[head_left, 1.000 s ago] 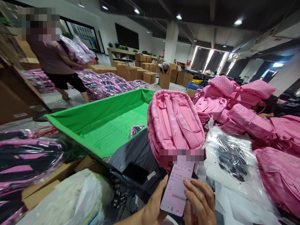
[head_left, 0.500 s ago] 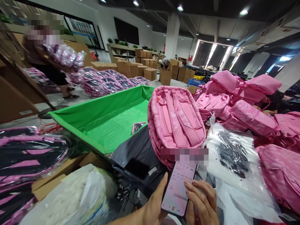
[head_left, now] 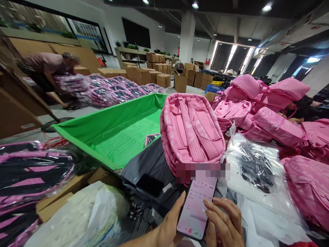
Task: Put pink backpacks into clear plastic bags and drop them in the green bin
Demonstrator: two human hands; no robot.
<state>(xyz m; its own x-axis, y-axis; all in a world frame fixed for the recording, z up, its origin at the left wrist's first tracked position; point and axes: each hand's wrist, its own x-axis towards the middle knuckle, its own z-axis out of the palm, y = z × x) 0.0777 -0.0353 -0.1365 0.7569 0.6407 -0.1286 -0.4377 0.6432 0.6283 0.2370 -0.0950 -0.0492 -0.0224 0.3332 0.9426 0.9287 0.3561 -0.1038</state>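
Note:
A lit smartphone point(head_left: 193, 214) lies in my left hand point(head_left: 171, 219), the thumb along its left edge. My right hand point(head_left: 226, 219) is over the phone's right side, fingers loosely bent and apart, with a fingertip at the screen. Whether that fingertip touches the glass I cannot tell. Just beyond the phone, pink backpacks point(head_left: 192, 130) are stacked with the straps of the top one facing up. To their left a flat black device point(head_left: 149, 185) rests on dark grey fabric point(head_left: 133, 168). A pile of clear plastic bags point(head_left: 252, 171) with black print is on the right.
A green-lined bin point(head_left: 120, 127) stands ahead on the left. More pink backpacks point(head_left: 275, 120) are heaped at right. Plastic-wrapped black-and-pink bags point(head_left: 33, 175) lie at left. A person point(head_left: 46, 72) bends at the far left; another point(head_left: 179, 67) is among cardboard boxes point(head_left: 137, 75).
The person at the far left has bent down and lowered the wrapped bags onto the pile. My hands and the phone have hardly moved; the view has shifted slightly.

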